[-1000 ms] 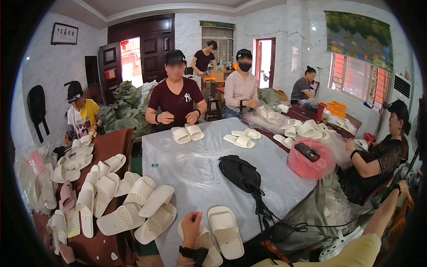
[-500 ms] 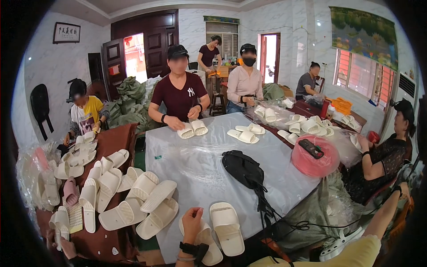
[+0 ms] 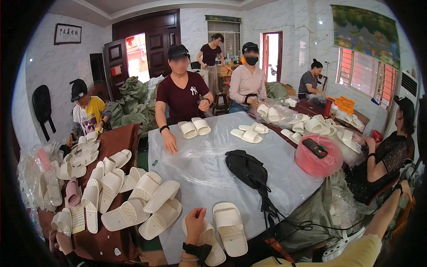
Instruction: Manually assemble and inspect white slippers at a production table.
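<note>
My left hand [image 3: 195,224] is over the left one of two cream slippers [image 3: 230,230] lying side by side at the table's near edge. Its fingers are bent and drawn together, with nothing seen in them. That left slipper [image 3: 211,249] is partly covered by the hand and wrist. The right slipper lies sole down, its strap uncovered. Far to the right, my right hand [image 3: 404,189] is at the end of an outstretched arm, at the dark rim of the picture. Its fingers are too unclear to tell what they touch.
Many cream slippers [image 3: 119,215] lie on the brown table at left. A black bag [image 3: 247,167] with straps rests on the grey table cover [image 3: 191,167]. At right is a pink plastic roll [image 3: 313,162] with a black device [image 3: 315,147]. Several co-workers sit around, and one stands behind.
The co-worker in dark red has taken a hand off the far slippers and lowered it toward the table. Another person's hands at lower left show more clearly. My left hand has barely moved.
</note>
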Motion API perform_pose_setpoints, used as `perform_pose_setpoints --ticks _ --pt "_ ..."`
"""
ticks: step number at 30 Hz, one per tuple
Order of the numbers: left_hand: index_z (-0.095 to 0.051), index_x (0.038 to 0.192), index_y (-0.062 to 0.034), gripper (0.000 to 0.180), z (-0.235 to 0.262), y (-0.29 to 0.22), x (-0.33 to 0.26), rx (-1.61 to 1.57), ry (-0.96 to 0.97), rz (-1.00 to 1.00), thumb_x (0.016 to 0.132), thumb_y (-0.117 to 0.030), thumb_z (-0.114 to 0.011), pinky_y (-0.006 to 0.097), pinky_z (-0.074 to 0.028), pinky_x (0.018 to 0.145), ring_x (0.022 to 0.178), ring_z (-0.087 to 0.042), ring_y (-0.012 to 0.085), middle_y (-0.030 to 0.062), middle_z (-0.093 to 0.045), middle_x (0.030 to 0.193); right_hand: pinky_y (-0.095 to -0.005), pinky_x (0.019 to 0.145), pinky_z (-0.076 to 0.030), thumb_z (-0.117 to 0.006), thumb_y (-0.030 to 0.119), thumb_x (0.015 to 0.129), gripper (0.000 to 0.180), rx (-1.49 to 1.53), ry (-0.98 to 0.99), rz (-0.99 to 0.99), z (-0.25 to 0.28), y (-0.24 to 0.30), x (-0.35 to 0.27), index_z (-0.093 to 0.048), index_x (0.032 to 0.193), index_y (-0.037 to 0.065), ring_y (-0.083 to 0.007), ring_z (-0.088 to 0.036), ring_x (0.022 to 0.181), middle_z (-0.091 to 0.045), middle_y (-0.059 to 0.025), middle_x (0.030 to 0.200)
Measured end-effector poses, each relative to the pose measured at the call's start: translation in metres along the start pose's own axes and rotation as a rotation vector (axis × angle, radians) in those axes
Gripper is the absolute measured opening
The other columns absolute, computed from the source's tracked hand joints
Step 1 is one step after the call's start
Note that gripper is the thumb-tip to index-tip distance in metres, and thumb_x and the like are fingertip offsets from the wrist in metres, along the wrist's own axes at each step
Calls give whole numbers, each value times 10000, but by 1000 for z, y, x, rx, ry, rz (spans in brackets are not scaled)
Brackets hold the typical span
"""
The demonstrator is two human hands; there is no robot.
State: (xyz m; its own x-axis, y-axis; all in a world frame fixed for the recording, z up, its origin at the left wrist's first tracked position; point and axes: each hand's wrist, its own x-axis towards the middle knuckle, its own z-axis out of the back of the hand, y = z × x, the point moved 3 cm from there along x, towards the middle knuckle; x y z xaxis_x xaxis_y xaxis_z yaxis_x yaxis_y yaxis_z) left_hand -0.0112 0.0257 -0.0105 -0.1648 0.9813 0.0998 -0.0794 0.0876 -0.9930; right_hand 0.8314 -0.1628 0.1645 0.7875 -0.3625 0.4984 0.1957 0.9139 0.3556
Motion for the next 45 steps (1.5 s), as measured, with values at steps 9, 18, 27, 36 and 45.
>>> perform_pose_setpoints --ticks 9,18,27,36,45 --pt "-621 866 16 167 3 2 -1 -8 -11 -4 825 -146 -611 211 -420 597 641 -508 67 13 -601 725 -480 916 -341 -542 368 773 714 130 40 -40 -9 24 -10 -343 1235 -139 -318 -577 882 -558 -206 1031" --pt "-607 812 27 146 -13 39 21 -101 6 -25 812 -119 -598 229 -408 569 615 -491 77 23 -586 685 -487 920 -335 -506 344 817 671 114 -194 -358 55 -220 153 -334 1249 -140 -316 -592 860 -577 -194 1005" --pt "-578 784 15 157 -2 32 13 -66 8 -52 821 -135 -602 234 -368 560 610 -436 81 8 -535 669 -485 900 -339 -500 147 808 886 900 -272 -500 194 -151 7 185 1352 5 -371 -552 932 -551 -238 1055" --pt "-573 773 18 167 -3 7 7 94 -49 -86 825 -138 -600 226 -362 568 619 -427 81 4 -530 671 -411 642 -440 -492 157 821 877 751 -339 -541 177 -142 2 191 1347 -5 -290 -565 653 -596 -160 767" --pt "-579 786 28 188 0 17 9 3 -7 -90 832 -154 -597 227 -371 581 633 -440 81 9 -538 684 -404 772 -453 -510 150 809 924 859 -218 -524 179 -139 -10 244 1324 5 -339 -578 853 -564 -255 978"
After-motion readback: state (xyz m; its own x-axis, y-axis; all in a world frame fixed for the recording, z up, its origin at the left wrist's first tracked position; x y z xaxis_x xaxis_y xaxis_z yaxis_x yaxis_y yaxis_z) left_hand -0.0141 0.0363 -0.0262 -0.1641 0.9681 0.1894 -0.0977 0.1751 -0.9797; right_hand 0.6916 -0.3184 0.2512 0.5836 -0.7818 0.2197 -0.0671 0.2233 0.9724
